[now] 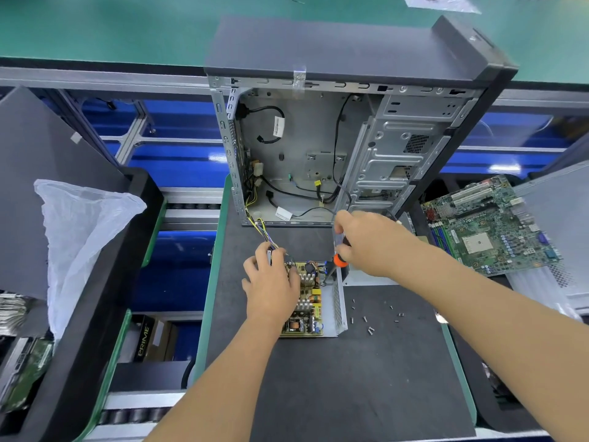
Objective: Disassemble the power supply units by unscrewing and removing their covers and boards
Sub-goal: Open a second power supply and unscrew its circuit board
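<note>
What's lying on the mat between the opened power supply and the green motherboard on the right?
In the head view, loose screws lie scattered on the dark mat between the power supply and the motherboard. The person's right forearm also crosses above that stretch.

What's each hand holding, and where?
Right hand: screwdriver, grip on its orange-and-black handle. Left hand: wire bundle, held where it meets the power supply board.
</note>
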Motion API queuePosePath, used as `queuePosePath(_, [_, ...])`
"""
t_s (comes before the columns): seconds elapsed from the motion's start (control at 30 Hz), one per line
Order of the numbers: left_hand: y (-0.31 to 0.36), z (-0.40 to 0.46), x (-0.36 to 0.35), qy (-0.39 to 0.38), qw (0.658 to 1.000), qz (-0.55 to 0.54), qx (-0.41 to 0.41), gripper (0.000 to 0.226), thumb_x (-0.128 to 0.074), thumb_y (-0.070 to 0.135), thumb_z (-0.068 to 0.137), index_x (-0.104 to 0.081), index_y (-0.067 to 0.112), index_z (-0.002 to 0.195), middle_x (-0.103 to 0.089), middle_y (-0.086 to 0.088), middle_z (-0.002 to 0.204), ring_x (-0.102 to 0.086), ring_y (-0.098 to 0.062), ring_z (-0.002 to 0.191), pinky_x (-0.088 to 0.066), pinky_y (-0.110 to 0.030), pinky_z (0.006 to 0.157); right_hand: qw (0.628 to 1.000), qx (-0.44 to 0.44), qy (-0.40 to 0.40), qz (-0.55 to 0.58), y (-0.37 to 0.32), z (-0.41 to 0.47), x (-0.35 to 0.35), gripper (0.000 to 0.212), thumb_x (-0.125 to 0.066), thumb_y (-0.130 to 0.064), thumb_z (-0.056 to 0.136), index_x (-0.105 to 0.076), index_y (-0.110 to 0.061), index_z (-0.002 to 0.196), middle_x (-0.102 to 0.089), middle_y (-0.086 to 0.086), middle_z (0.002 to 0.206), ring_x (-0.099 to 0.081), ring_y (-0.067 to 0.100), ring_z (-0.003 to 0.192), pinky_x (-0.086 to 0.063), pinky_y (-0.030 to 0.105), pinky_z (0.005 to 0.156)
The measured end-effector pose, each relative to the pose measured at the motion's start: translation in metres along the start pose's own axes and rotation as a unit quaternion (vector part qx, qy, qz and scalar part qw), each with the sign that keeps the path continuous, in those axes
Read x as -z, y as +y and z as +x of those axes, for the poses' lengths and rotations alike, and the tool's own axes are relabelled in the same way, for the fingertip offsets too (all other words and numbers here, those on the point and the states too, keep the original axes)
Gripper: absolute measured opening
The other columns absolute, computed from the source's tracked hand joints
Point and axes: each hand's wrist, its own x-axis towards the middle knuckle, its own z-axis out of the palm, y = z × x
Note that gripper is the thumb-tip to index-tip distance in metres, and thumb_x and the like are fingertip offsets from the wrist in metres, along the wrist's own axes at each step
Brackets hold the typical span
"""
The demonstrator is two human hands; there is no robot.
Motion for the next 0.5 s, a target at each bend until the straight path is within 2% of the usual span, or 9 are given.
queuePosePath(0.1, [0.000,0.001,0.000,-0.002,1.000,0.003,-0.001,0.036,-0.049,0.035,0.100,-0.045,0.023,0.134,-0.025,0.002,0.150,-0.027,-0.027,0.126,-0.045,-0.050,0.092,0.994,0.013,-0.047,0.093,0.004,-0.002,0.002,0.030,-0.060,-0.022,0.093,-0.046,-0.023,0.120,-0.048,0.002,0.114,-0.041,0.027,0.108,-0.037,0.037,0.084])
queuePosePath(0.17, [0.000,0.001,0.000,-0.003,1.000,0.007,-0.001,0.037,-0.049,0.036,0.100,-0.045,0.023,0.134,-0.025,0.002,0.151,-0.028,-0.027,0.126,-0.046,-0.051,0.092,0.992,-0.009,-0.049,0.119,0.003,-0.005,0.003,0.037,-0.061,-0.037,0.094,-0.043,-0.021,0.123,-0.046,0.002,0.107,-0.043,0.029,0.107,-0.039,0.039,0.085])
queuePosePath(0.23, [0.000,0.001,0.000,-0.002,1.000,0.006,-0.001,0.037,-0.049,0.036,0.100,-0.045,0.023,0.134,-0.025,0.002,0.151,-0.029,-0.028,0.126,-0.046,-0.051,0.092,0.997,-0.043,-0.040,0.054,-0.004,-0.007,0.003,0.050,-0.049,-0.056,0.095,-0.041,-0.016,0.125,-0.043,0.005,0.095,-0.044,0.028,0.090,-0.040,0.039,0.075])
queuePosePath(0.3, [-0.001,0.000,0.000,-0.001,1.000,0.008,-0.003,0.037,-0.049,0.036,0.100,-0.045,0.023,0.134,-0.025,0.002,0.150,-0.029,-0.027,0.126,-0.046,-0.050,0.092,0.997,-0.051,-0.009,-0.066,-0.011,-0.006,0.002,0.051,-0.032,-0.055,0.100,-0.043,-0.014,0.128,-0.044,0.007,0.089,-0.049,0.030,0.085,-0.035,0.039,0.068])
queuePosePath(0.4, [-0.001,0.000,-0.001,0.000,1.000,0.006,-0.003,0.037,-0.049,0.036,0.100,-0.045,0.023,0.134,-0.025,0.002,0.150,-0.028,-0.027,0.125,-0.047,-0.050,0.091,0.993,-0.053,0.024,-0.104,-0.015,-0.002,0.001,0.045,-0.034,-0.050,0.104,-0.045,-0.010,0.122,-0.059,0.011,0.108,-0.060,0.035,0.104,-0.035,0.038,0.069])
queuePosePath(0.5, [-0.001,0.001,-0.001,0.002,1.000,0.003,-0.002,0.037,-0.050,0.036,0.100,-0.046,0.023,0.134,-0.025,0.002,0.151,-0.029,-0.027,0.126,-0.047,-0.051,0.091,0.999,-0.032,0.017,-0.024,-0.007,-0.001,-0.001,0.029,-0.048,-0.038,0.100,-0.043,-0.014,0.116,-0.056,0.011,0.110,-0.056,0.034,0.094,-0.040,0.038,0.070])
